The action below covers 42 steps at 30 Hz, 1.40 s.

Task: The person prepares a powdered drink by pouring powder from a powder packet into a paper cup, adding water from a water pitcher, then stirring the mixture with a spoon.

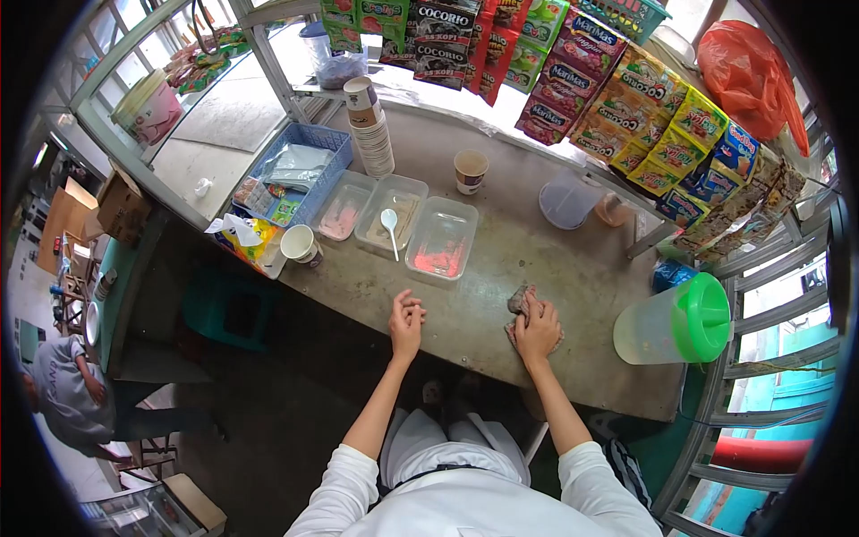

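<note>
My right hand (538, 329) presses a crumpled greyish-brown cloth (517, 301) against the table top, with the cloth showing around the fingers. Near the front edge of the table, my left hand (406, 326) holds nothing, its fingers loosely bent and apart. Beyond it stands a clear plastic tub (442, 234) with pink powder on its bottom. Beside that is a second tub (404, 189) with beige contents and a white spoon (390, 231) across it. A third tub (344, 199), farther left, also has pink contents.
A paper cup (470, 171) and a tall cup stack (371, 143) stand at the back. Another cup (301, 245) is near the left edge, by a blue basket (335, 170). A green-lidded jug (658, 327) stands right. Drink sachets (573, 80) hang above. A person (72, 394) is far left.
</note>
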Motion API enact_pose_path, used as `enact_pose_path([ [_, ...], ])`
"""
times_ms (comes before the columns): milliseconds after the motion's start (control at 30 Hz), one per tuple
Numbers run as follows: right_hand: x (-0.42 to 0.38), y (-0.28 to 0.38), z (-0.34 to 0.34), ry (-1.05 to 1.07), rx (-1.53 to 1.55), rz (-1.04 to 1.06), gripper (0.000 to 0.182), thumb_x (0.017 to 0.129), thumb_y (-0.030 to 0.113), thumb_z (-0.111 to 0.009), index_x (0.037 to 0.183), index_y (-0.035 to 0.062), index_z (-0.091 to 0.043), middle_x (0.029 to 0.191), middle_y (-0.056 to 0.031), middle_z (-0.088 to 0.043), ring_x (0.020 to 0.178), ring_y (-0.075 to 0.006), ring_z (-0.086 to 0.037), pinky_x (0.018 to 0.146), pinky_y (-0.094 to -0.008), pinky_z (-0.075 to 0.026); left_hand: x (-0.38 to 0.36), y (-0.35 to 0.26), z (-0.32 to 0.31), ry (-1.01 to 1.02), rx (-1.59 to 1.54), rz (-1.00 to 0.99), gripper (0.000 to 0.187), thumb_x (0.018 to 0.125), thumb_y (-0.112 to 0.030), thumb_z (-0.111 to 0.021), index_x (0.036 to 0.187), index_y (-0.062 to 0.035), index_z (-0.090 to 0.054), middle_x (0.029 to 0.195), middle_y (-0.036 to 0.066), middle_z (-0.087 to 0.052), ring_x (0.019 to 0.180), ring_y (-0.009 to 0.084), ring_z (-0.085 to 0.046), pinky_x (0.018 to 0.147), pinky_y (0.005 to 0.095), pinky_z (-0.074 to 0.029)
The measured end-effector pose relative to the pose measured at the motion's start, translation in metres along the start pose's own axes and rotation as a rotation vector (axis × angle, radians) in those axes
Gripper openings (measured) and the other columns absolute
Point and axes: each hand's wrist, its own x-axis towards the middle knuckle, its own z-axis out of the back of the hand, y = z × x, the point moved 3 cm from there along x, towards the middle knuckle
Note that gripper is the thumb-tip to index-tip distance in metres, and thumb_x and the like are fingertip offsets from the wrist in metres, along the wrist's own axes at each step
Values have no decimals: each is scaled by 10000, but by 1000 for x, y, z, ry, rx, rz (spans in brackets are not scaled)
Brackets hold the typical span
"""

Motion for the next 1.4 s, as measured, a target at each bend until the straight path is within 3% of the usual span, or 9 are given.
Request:
enact_pose_path([
  [167,2,0,-3,-4,12,0,463,761,245,-632,1223,220,-617,1052,-81,-560,969,-275,-543,764,-409,-429,-2,-29,-8,-18,366,-163,167,899,-46,-570,1059,-19,-606,847,77,-602,724,158,-605,623,277,-485],
  [267,9,-1,-7,7,6,-7,456,761,250,-632,1215,216,-619,1057,-85,-562,973,-278,-544,767,-411,-431,-6,-28,-19,-46,635,-489,102,840,-21,-586,936,-15,-621,761,100,-579,675,223,-579,614,339,-474],
  [367,16,3,-9,10,-1,-24,449,759,252,-630,1206,213,-621,1063,-90,-565,975,-280,-545,771,-421,-433,-6,-29,-20,-30,642,-532,85,802,-11,-591,885,-23,-608,748,114,-572,673,275,-563,622,384,-464],
  [633,-67,8,37,149,81,-49,444,753,248,-637,1196,224,-624,1044,-90,-568,948,-290,-548,735,-438,-427,-12,-29,-20,111,711,-549,110,771,3,-593,872,-34,-617,865,141,-575,862,340,-550,758,444,-452],
  [700,-90,-10,56,93,15,-156,433,756,249,-639,1189,227,-627,1038,-86,-568,937,-288,-549,735,-439,-430,-11,-31,-25,175,773,-530,95,786,-21,-586,874,-36,-616,848,135,-570,866,334,-542,747,442,-447],
  [800,-104,-39,80,33,-53,-349,410,762,247,-647,1171,233,-633,1034,-79,-563,936,-279,-548,744,-442,-434,-21,-44,-45,417,938,-532,152,785,-88,-608,935,-74,-623,955,109,-571,952,308,-533,805,434,-402],
  [900,-111,-63,87,-36,-116,-501,404,765,250,-651,1169,235,-635,1031,-74,-559,949,-274,-545,754,-446,-433,-42,-50,-76,749,831,-747,233,774,-149,-636,999,-92,-618,1049,108,-548,1033,294,-512,883,447,-353],
  [1000,-114,-66,87,-83,-131,-593,407,764,242,-654,1170,231,-636,1025,-75,-557,954,-276,-540,763,-444,-429,-59,-50,-108,868,814,-837,304,770,-195,-648,1054,-98,-600,1108,119,-524,1090,293,-483,930,463,-316],
  [1400,-97,-72,76,-21,-173,-572,394,779,273,-646,1172,243,-627,1017,-69,-546,951,-269,-528,747,-436,-440,-58,-45,-108,888,865,-779,339,799,-226,-637,1101,-84,-577,1171,125,-505,1148,311,-446,981,474,-283],
])
